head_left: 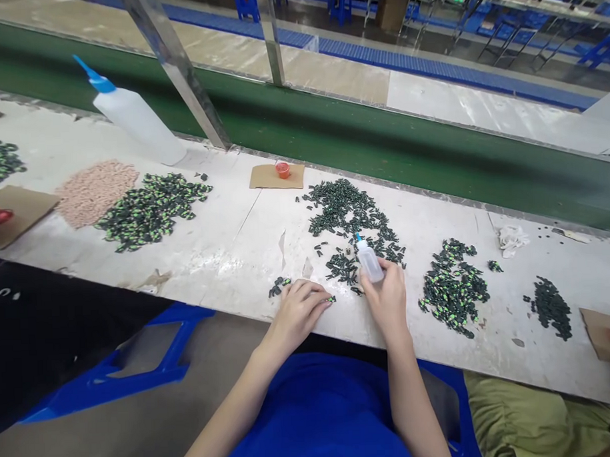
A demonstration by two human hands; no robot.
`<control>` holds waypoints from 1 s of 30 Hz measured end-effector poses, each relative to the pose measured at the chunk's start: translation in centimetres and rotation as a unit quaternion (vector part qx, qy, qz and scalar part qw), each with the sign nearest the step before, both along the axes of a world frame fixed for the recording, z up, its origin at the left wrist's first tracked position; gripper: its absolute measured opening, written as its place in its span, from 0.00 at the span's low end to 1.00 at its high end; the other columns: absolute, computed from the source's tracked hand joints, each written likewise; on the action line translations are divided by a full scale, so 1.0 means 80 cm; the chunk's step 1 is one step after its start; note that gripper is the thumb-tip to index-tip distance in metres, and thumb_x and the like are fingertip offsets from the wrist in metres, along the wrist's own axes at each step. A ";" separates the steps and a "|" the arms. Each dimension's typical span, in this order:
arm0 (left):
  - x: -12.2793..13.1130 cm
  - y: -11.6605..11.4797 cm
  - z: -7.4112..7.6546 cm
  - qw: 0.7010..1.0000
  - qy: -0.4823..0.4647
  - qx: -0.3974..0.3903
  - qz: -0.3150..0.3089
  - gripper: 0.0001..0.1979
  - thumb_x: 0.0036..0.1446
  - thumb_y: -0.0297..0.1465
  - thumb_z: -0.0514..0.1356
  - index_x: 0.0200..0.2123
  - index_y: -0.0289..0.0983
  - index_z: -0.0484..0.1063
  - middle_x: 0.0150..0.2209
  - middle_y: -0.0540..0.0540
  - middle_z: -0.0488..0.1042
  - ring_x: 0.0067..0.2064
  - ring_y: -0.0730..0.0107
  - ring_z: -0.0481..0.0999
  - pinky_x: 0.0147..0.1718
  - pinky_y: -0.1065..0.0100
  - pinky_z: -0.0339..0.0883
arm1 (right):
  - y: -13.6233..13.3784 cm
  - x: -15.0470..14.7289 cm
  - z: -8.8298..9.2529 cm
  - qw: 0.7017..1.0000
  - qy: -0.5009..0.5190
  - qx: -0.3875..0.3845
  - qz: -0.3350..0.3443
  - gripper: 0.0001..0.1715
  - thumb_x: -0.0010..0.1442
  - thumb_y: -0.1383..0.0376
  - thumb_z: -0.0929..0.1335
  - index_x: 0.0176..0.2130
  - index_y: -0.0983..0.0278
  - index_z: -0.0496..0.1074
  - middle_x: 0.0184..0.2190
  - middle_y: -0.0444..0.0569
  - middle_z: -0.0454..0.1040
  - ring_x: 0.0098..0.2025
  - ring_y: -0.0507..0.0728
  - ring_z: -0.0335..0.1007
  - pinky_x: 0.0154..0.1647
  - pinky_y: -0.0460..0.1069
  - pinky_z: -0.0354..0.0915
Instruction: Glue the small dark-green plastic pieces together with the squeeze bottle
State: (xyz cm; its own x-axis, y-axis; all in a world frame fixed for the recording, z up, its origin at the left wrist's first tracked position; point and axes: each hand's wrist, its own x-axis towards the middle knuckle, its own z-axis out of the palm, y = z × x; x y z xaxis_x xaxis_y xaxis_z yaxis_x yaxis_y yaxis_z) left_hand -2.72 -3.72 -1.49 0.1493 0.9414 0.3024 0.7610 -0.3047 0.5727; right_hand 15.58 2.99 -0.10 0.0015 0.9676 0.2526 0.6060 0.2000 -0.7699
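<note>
My left hand (300, 312) rests low over the white table's near edge, its fingertips pinching a small black-and-green piece (331, 299). A few similar dark pieces (278, 287) lie just left of these fingers. In my right hand (389, 297) is a small translucent squeeze bottle (369, 261) with a blue nozzle, tilted with its tip pointing up and away from me. Beyond the bottle spreads a loose pile of small dark green pieces (341, 206), with a smaller cluster (342, 268) between my two hands.
Right of me lie a black-and-green pile (454, 286) and a dark pile (551, 306). A red cup (282, 169) stands on cardboard (263, 177). A large white bottle (136, 121), a pink pile (96, 189) and another black-and-green pile (151, 208) are left. A green channel (382, 146) runs behind.
</note>
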 end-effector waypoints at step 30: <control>0.005 0.012 -0.006 0.994 -0.099 -0.056 0.005 0.01 0.55 0.30 0.64 0.32 0.41 0.76 0.33 0.47 0.77 0.44 0.60 0.71 0.44 0.56 0.62 | -0.047 0.002 0.003 0.969 0.208 -0.121 -0.060 0.16 0.49 0.56 0.70 0.21 0.65 0.73 0.16 0.45 0.71 0.20 0.53 0.65 0.20 0.47 0.61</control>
State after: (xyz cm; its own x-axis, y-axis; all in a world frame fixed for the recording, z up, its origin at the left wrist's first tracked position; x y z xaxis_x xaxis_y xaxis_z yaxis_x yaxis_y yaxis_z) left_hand -2.34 -2.75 -1.97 0.0887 0.9716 0.2192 0.6326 -0.2249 0.7411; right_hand 15.77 -0.79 0.12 0.1707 0.9849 -0.0284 0.2404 -0.0696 -0.9682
